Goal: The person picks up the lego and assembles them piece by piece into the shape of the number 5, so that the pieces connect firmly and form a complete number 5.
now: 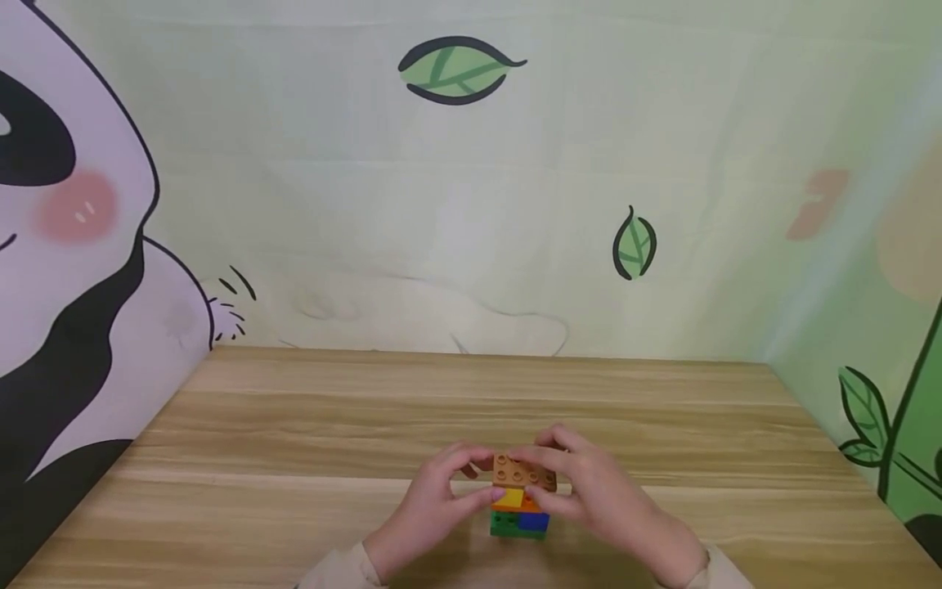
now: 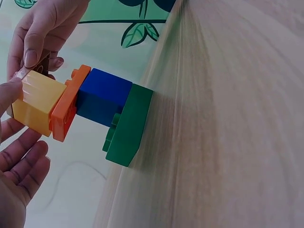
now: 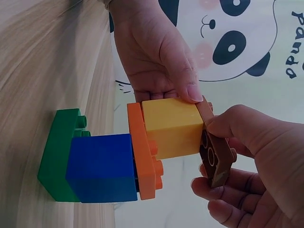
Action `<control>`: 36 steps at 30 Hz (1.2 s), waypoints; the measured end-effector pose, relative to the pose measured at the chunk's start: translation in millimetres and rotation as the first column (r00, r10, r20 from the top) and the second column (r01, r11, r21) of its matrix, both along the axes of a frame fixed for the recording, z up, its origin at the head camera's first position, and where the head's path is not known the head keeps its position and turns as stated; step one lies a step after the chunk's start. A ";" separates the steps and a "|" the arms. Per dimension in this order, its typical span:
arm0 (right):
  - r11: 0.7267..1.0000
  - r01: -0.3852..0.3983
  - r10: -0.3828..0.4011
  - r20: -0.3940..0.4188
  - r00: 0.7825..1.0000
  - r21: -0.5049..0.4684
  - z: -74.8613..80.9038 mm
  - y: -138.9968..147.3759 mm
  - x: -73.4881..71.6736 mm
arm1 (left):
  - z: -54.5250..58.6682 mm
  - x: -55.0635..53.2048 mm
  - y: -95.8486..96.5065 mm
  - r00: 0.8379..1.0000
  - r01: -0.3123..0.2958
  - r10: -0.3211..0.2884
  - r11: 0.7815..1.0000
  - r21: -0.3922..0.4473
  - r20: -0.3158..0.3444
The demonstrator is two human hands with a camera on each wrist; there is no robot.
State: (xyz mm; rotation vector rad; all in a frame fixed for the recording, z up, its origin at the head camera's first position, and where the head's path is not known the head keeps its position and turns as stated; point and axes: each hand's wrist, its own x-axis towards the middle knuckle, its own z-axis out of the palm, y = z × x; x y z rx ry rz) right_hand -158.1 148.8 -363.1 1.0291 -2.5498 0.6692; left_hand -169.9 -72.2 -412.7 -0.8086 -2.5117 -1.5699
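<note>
A stack of toy building bricks stands on the table. Its base is a flat green brick (image 3: 58, 156), with a blue brick (image 3: 102, 166) over one part of it. Above them come a flat orange brick (image 3: 141, 159) and then a yellow brick (image 3: 172, 129). At the top, a flat brown brick (image 1: 509, 472) overhangs the yellow one to the right. My left hand (image 1: 443, 489) holds the yellow brick, thumb on its near side and fingers partly hidden behind. My right hand (image 1: 607, 491) pinches the brown brick between thumb and fingers.
The wooden table (image 1: 331, 409) runs back to a wall cloth (image 1: 353, 204) printed with leaves and a panda (image 1: 74, 270). A printed green plant (image 1: 868, 417) covers the right side wall.
</note>
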 end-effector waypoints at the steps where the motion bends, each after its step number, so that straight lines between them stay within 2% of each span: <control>1: 1.000 -0.001 0.001 0.007 1.000 -0.001 0.3 0.1 -0.2 | 0.1 0.2 0.1 1.000 -0.002 0.002 1.000 0.001 0.004; 11: 1.000 -0.006 0.006 0.016 1.000 -0.001 1.0 1.0 -0.8 | -2.0 -1.7 1.1 1.000 0.000 0.000 1.000 0.021 -0.025; 22: 1.000 -0.001 0.000 0.062 0.998 0.012 2.2 1.6 -0.6 | -2.9 -2.4 2.2 1.000 -0.004 0.003 1.000 0.030 0.030; 30: 0.999 0.018 -0.022 0.109 0.994 0.046 4.8 1.4 1.0 | -3.8 -2.2 2.4 1.000 -0.008 0.007 0.999 0.033 0.020; 36: 0.999 0.020 -0.024 0.116 0.993 0.035 6.2 1.3 1.5 | -3.8 -3.1 1.3 1.000 -0.003 0.002 1.000 0.030 0.026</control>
